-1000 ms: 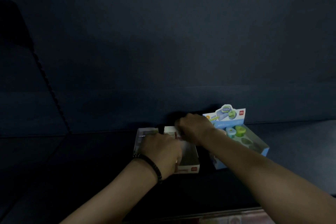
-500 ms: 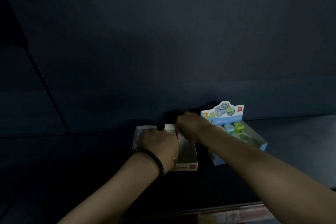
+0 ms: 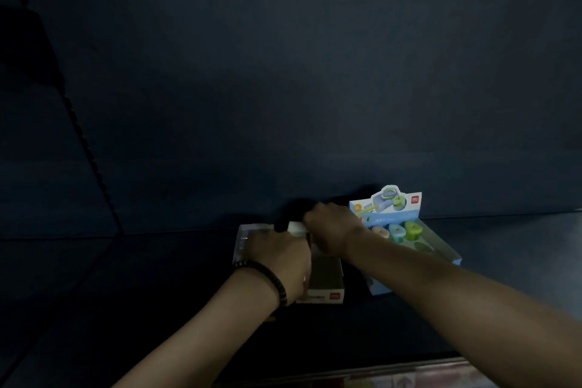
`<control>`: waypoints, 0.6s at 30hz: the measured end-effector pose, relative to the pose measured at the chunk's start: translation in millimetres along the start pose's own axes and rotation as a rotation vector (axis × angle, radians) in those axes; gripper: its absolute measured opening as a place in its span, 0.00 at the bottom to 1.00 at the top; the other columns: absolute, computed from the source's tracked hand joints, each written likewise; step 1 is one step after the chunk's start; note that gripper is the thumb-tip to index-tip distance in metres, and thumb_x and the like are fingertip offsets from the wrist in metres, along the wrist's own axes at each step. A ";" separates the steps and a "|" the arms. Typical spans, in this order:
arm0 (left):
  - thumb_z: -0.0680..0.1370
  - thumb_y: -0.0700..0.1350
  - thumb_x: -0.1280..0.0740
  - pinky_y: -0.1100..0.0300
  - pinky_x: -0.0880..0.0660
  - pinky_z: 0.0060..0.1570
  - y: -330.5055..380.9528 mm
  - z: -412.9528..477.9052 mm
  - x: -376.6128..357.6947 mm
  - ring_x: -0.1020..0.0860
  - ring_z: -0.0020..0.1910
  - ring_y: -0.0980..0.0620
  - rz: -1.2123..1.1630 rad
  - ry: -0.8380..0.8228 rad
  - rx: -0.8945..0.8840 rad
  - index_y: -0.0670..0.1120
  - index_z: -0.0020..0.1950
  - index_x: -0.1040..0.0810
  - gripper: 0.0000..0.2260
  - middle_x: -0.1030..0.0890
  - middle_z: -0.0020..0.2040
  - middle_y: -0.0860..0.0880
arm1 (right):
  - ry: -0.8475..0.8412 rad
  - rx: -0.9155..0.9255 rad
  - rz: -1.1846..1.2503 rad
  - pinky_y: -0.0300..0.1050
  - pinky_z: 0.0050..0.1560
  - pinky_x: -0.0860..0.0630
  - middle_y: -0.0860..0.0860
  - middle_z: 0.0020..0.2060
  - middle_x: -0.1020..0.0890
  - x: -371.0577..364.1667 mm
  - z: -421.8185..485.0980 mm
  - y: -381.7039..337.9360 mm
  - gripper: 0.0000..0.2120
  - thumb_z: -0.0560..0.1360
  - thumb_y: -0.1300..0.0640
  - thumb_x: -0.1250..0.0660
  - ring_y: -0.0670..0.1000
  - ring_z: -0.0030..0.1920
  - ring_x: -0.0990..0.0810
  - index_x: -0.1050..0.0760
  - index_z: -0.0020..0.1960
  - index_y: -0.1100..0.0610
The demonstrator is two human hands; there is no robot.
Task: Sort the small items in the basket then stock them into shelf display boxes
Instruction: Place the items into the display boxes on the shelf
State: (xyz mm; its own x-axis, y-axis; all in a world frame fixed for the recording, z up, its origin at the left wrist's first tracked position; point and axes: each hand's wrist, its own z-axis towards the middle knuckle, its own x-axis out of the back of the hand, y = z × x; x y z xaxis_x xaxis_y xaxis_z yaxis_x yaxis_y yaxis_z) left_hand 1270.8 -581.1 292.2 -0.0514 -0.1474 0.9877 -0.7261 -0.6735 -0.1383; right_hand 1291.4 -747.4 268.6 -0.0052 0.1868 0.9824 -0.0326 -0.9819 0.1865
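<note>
A white display box point(image 3: 327, 288) with a red logo on its front stands on the dark shelf. My left hand point(image 3: 280, 257), a black bracelet at its wrist, grips the box's left side, thumb near the front edge. My right hand point(image 3: 329, 230) reaches over the box and pinches its white back flap point(image 3: 296, 225). Whatever is inside the box is hidden in the dark. To the right stands a blue display box point(image 3: 453, 258) holding several small coloured sharpeners point(image 3: 412, 230), with a printed header card point(image 3: 390, 203) upright at its back.
A pale clear tray point(image 3: 244, 239) sits left of the white box, touching it. The dark shelf back wall point(image 3: 283, 104) rises right behind the boxes. A pale reddish edge point(image 3: 409, 375) runs along the bottom of the view. The shelf floor extends dark to both sides.
Both hands stay on the white box, nearly where they were. The view has shifted a little; the right hand's fingers sit slightly lower on the back flap.
</note>
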 end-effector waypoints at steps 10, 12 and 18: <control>0.77 0.54 0.26 0.52 0.21 0.59 -5.7 2.4 -12.9 0.19 0.53 0.48 -0.091 0.057 -0.050 0.50 0.52 0.16 0.10 0.16 0.53 0.48 | 0.091 0.000 -0.063 0.53 0.49 0.23 0.59 0.58 0.18 2.1 -8.3 12.9 0.09 0.77 0.60 0.33 0.64 0.58 0.18 0.20 0.57 0.59; 0.77 0.54 0.27 0.52 0.21 0.57 -5.2 2.0 -11.6 0.18 0.53 0.48 -0.095 0.063 -0.055 0.50 0.53 0.16 0.09 0.16 0.52 0.49 | 0.057 -0.006 -0.076 0.54 0.51 0.21 0.59 0.59 0.18 -5.0 -8.1 8.8 0.11 0.77 0.59 0.31 0.64 0.59 0.17 0.20 0.59 0.59; 0.77 0.54 0.27 0.52 0.19 0.54 -4.0 4.5 -7.6 0.18 0.51 0.48 -0.086 0.048 -0.036 0.48 0.53 0.19 0.11 0.16 0.51 0.48 | 0.025 -0.036 -0.092 0.53 0.54 0.20 0.58 0.62 0.18 -9.3 -5.2 4.3 0.13 0.79 0.60 0.30 0.62 0.62 0.17 0.20 0.63 0.58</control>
State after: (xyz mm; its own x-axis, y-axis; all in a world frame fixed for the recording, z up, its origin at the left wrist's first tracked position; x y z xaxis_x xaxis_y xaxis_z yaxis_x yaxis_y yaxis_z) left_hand 1277.2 -580.5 284.9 -0.0206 -0.0547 0.9983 -0.7537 -0.6552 -0.0514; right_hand 1286.1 -753.2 260.2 -0.0253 0.2771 0.9605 -0.0699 -0.9590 0.2748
